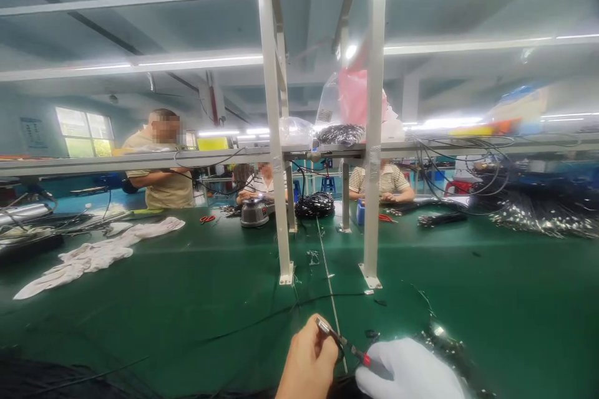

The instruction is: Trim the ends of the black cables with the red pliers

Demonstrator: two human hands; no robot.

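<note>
My bare left hand [309,355] is closed in a pinch at the bottom middle. Between its thumb and finger is a black cable with a silver metal connector [322,325] at its end. A white glove covers my right hand [412,369], which is closed around a slim dark tool with a red part [364,358]. The tool's dark front end reaches toward the connector; its exact kind is unclear, and whether it touches the connector cannot be told. Beside my right hand lies a heap of black cable ends [444,343], partly blurred.
Two white posts [372,199] rise from the green table [210,287] ahead, carrying a shelf. A white cloth [93,255] lies left. Cable bundles [538,206] fill the right; a coil [314,204] and a grey device [254,213] stand farther back. Several people work beyond.
</note>
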